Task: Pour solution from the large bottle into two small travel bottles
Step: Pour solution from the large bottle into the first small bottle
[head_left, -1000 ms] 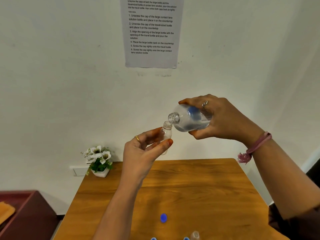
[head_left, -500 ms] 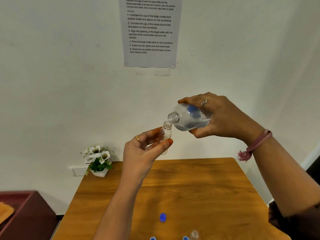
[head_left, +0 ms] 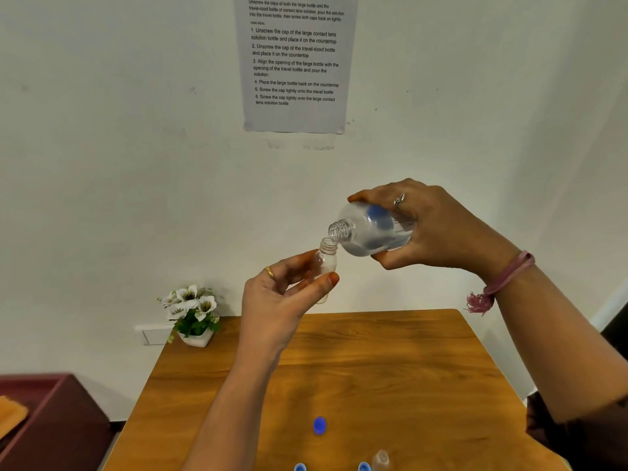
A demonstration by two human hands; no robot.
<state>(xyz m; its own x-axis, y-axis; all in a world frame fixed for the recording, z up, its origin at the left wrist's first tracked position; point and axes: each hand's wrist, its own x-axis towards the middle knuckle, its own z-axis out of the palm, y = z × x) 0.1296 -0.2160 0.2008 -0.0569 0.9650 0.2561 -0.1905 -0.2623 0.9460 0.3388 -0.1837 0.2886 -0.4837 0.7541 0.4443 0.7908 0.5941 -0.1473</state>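
- the large bottle [head_left: 370, 231] is held on its side in the right hand [head_left: 438, 229], with the fingers curled over the top and the thumb under it.
- the small travel bottle [head_left: 325, 266] is pinched upright in the left hand [head_left: 282, 300], between the thumb and the fingers.
- both bottles are held up in the air, above the far end of the wooden table [head_left: 373, 368].
- the open mouth of the large bottle is placed just above the open neck of the small one, very near or touching.
- the step looks like the pour into the first small bottle.
- to do it well, the large bottle should be tipped slowly, so that only a thin stream is let out.
- the small bottle should be kept straight and still, and the two openings kept lined up, or some solution may be spilled.
- no stream can be seen between the two mouths, so it cannot be told if anything is being poured.
- how full the small bottle is cannot be made out, as it is clear and partly covered by fingers.
- a blue cap [head_left: 319, 425] is seen lying on the table.
- the second small bottle [head_left: 380, 460] is blurred, and two more blue things are cut off by the bottom edge.
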